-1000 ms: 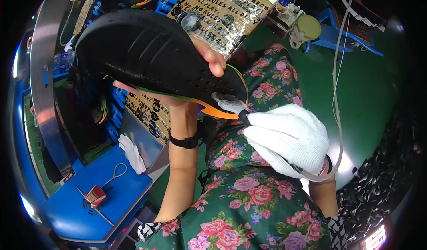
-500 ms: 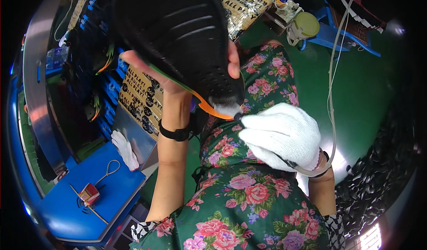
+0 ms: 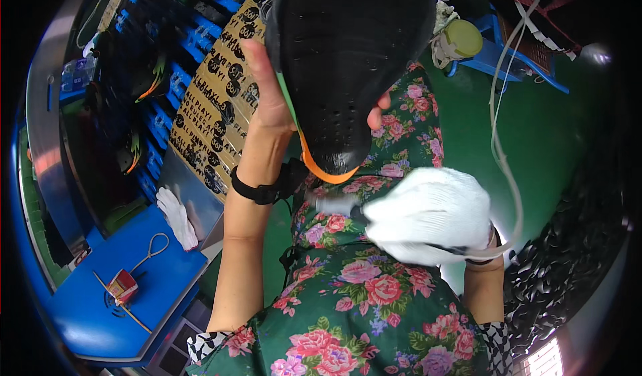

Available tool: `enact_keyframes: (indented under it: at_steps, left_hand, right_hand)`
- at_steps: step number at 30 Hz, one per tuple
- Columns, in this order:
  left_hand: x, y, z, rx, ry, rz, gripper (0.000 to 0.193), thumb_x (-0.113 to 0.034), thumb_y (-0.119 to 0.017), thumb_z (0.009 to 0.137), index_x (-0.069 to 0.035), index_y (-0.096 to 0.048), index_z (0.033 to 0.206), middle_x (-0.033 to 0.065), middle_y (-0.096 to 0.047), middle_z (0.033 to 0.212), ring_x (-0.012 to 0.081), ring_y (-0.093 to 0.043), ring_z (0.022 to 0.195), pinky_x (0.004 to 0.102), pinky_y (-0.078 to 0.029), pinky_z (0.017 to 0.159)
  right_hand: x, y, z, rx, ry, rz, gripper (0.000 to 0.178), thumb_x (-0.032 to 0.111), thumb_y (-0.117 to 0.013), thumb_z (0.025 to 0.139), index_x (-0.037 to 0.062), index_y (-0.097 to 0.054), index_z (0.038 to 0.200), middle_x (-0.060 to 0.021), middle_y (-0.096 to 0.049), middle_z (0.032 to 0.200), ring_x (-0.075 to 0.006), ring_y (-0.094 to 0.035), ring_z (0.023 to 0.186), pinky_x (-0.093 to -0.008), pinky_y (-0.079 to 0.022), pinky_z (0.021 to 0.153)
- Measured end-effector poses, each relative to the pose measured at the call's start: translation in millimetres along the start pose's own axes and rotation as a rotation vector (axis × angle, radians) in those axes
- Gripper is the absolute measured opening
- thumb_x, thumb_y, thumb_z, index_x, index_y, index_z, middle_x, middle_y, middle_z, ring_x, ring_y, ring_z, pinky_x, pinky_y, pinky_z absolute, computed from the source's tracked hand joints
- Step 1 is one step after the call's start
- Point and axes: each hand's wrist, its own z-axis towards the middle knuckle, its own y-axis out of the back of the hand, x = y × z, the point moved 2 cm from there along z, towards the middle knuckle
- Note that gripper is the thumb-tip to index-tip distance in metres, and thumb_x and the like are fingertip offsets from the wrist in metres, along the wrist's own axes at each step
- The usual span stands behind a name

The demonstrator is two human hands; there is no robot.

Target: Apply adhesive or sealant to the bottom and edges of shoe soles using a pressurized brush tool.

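Note:
My bare left hand (image 3: 269, 95) holds up a black shoe sole (image 3: 341, 55) with a green and orange edge. Its thumb lies along the left side and fingertips show at the right; the palm is hidden behind. In a white knitted glove, my right hand (image 3: 431, 215) is closed on a brush (image 3: 338, 205) with pale bristles and a dark neck, blurred by motion. The brush is below the orange end of the sole, apart from it. A pale hose (image 3: 511, 182) runs down to the right wrist, beside the brush's dark handle.
At left, a blue surface (image 3: 73, 302) carries a small red box (image 3: 122, 287), a looped wire tool (image 3: 152, 249) and a loose white glove (image 3: 177, 219). Beyond are blue racks with more shoe parts and a taped carton (image 3: 214, 102). A lidded pot (image 3: 463, 38) stands at far right.
The sole has swung to the right and now points almost straight down. The brush has left its orange end and dropped toward my lap.

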Motion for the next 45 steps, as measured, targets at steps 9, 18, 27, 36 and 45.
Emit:
enact_keyframes:
  at_steps: [9, 18, 27, 36, 45]
  left_hand:
    - [15.5, -5.8, 4.5, 0.069, 0.107, -0.014, 0.129, -0.100, -0.025, 0.071, 0.005, -0.041, 0.144, 0.0316, -0.066, 0.104, 0.0355, -0.072, 0.081, 0.0443, -0.064, 0.071]
    - [24.6, -0.8, -10.7, 0.039, 0.190, -0.085, 0.125, -0.098, -0.034, 0.071, 0.006, -0.044, 0.141, 0.0305, -0.065, 0.106, 0.0358, -0.072, 0.084, 0.0460, -0.064, 0.068]
    - [18.0, -18.7, 2.1, -0.097, 0.342, 0.235, 0.130, -0.100, -0.028, 0.069, 0.005, -0.041, 0.145, 0.0340, -0.064, 0.106, 0.0382, -0.071, 0.081, 0.0463, -0.063, 0.069]
    - [19.9, -16.1, 0.1, -0.022, 0.426, 0.228, 0.114, -0.091, -0.027, 0.082, 0.004, -0.044, 0.143, 0.0322, -0.067, 0.108, 0.0371, -0.073, 0.082, 0.0444, -0.065, 0.069]
    - [22.5, -16.6, 2.3, -0.057, 0.442, 0.235, 0.095, -0.079, -0.037, 0.093, 0.008, -0.060, 0.123, 0.0247, -0.072, 0.091, 0.0276, -0.074, 0.068, 0.0360, -0.065, 0.061]
  right_hand:
    - [-6.4, -13.1, -2.5, 0.006, 0.139, -0.068, 0.024, 0.019, -0.074, 0.077, 0.0168, -0.078, 0.101, -0.0046, -0.073, 0.112, -0.0235, -0.070, 0.091, -0.0344, -0.056, 0.070]
    - [5.5, -2.9, 7.7, 0.117, 0.247, -0.054, 0.028, 0.014, -0.074, 0.074, 0.0047, -0.072, 0.100, -0.0114, -0.070, 0.108, -0.0225, -0.068, 0.084, -0.0328, -0.054, 0.062]
    - [2.7, -3.2, 8.5, 0.170, 0.257, -0.052, 0.025, 0.013, -0.075, 0.073, 0.0053, -0.072, 0.097, -0.0098, -0.070, 0.104, -0.0216, -0.066, 0.075, -0.0308, -0.052, 0.056]
    - [2.6, 2.9, 13.8, 0.228, 0.282, -0.117, 0.028, 0.014, -0.069, 0.074, 0.0062, -0.071, 0.101, -0.0104, -0.068, 0.110, -0.0221, -0.068, 0.087, -0.0319, -0.055, 0.064]
    - [-0.8, 11.1, 5.5, 0.276, 0.174, 0.111, 0.024, 0.019, -0.067, 0.080, 0.0139, -0.072, 0.103, -0.0048, -0.068, 0.114, -0.0186, -0.067, 0.094, -0.0329, -0.054, 0.073]
